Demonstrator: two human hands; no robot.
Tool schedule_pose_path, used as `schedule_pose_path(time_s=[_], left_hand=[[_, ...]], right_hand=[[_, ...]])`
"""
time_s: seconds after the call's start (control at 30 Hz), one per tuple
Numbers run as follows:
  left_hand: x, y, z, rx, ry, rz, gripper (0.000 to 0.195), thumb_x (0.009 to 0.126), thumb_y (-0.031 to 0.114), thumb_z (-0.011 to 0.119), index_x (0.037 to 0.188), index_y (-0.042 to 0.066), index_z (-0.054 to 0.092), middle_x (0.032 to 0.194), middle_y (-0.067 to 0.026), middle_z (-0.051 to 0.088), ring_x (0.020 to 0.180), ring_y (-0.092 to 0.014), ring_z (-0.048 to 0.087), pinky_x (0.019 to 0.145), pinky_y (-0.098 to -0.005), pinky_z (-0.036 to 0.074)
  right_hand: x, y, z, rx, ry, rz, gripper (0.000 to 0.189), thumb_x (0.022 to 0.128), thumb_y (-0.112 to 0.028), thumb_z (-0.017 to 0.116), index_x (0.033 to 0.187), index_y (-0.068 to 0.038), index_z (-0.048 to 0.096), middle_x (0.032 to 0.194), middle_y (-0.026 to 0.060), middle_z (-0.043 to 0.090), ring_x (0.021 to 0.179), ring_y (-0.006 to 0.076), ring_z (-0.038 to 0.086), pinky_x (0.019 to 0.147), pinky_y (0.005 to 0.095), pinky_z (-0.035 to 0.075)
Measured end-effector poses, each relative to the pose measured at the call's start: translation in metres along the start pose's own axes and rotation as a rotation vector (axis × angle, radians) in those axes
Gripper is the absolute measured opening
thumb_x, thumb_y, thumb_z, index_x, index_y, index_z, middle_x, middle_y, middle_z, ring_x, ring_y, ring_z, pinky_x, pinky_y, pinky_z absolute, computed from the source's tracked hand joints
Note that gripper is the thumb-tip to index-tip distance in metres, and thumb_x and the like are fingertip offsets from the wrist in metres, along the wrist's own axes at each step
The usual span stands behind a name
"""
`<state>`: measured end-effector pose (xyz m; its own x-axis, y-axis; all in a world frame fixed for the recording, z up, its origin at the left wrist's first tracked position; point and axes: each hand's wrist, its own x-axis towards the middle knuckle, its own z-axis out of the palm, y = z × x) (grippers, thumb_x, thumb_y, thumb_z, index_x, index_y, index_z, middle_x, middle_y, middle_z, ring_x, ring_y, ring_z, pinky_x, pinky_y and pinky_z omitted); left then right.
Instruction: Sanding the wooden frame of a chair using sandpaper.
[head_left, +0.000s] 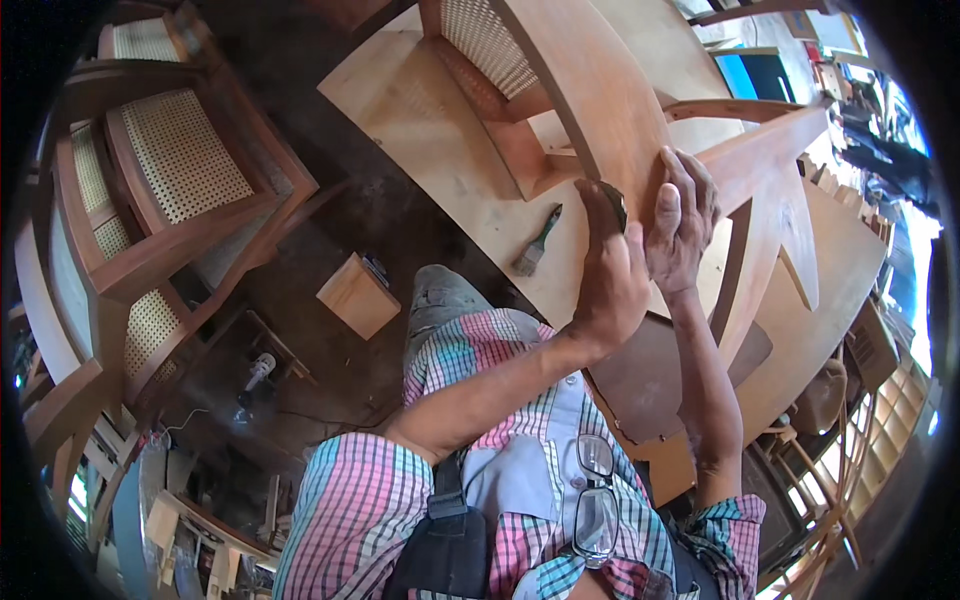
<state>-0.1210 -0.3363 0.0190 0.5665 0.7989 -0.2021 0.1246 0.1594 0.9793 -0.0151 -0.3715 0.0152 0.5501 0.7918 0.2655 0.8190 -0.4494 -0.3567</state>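
A wooden chair with a woven cane panel (491, 45) lies tipped over on a plywood worktop (420, 120). Its broad curved wooden rail (611, 82) comes towards me. At the rail's near end, my left hand (615, 277) has a thin dark piece (615, 202), possibly sandpaper, between thumb and fingers. My right hand (682, 217) lies against the rail's right edge, fingers pointing away from me; whether it grips the wood is unclear. A paintbrush with a green handle (540, 244) lies on the worktop, left of my left hand.
Reddish-brown cane-panelled chairs (187, 157) crowd the left side. A wooden block (358, 296) sits below the worktop's left edge. Angled wooden chair legs (757, 157) stick out right of my hands. A brown sheet (637, 382) lies nearer me. Rattan poles (844, 450) stand at lower right.
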Motion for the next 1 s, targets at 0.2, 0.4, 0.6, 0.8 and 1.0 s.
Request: schedule_pose_path(time_s=[0.2,0.4,0.6,0.8,1.0], left_hand=[[0.156,0.007,-0.041,0.122,0.176,-0.037,0.053,0.097,0.014,0.040,0.134,-0.016,0.019,0.139,-0.0380,0.023,0.130,-0.045,0.026,0.110,-0.0453,0.024],[0.232,0.001,-0.074,0.307,0.387,0.264,0.042,0.093,0.019,0.047,0.124,-0.008,0.037,0.126,-0.0313,0.043,0.112,-0.041,0.047,0.097,-0.0467,0.037],[0.012,-0.005,-0.014,0.155,-0.099,0.108,0.050,0.095,0.009,0.041,0.140,-0.007,0.027,0.141,-0.0352,0.027,0.130,-0.047,0.031,0.109,-0.0453,0.028],[-0.046,-0.069,-0.060,0.368,-1.240,-0.185,0.028,0.097,0.020,0.045,0.111,-0.002,0.053,0.089,-0.0221,0.063,0.079,-0.032,0.063,0.066,-0.0425,0.048],[-0.001,-0.115,-0.136,0.576,-0.930,-0.250,0.036,0.094,0.018,0.047,0.125,-0.001,0.052,0.092,-0.0260,0.066,0.093,-0.032,0.066,0.075,-0.0414,0.053]], right_hand=[[0.003,0.000,-0.002,-0.019,-0.029,0.028,0.039,0.100,-0.032,0.040,0.124,-0.008,0.058,0.123,0.0136,0.054,0.119,0.0299,0.048,0.104,0.0424,0.030],[0.002,0.002,-0.003,-0.042,-0.041,0.047,0.040,0.100,-0.033,0.038,0.124,-0.008,0.057,0.123,0.0129,0.054,0.120,0.0297,0.048,0.104,0.0425,0.030],[-0.002,0.010,-0.002,0.054,-0.015,0.013,0.040,0.096,-0.031,0.040,0.125,-0.008,0.057,0.124,0.0133,0.053,0.119,0.0318,0.048,0.103,0.0440,0.032],[-0.003,0.008,-0.002,0.060,0.018,0.023,0.040,0.092,-0.030,0.047,0.123,-0.007,0.058,0.124,0.0126,0.053,0.119,0.0303,0.048,0.103,0.0462,0.032],[-0.004,0.003,0.005,0.038,0.121,0.030,0.035,0.090,-0.028,0.052,0.117,-0.008,0.061,0.114,0.0096,0.056,0.113,0.0261,0.051,0.102,0.0427,0.032]])
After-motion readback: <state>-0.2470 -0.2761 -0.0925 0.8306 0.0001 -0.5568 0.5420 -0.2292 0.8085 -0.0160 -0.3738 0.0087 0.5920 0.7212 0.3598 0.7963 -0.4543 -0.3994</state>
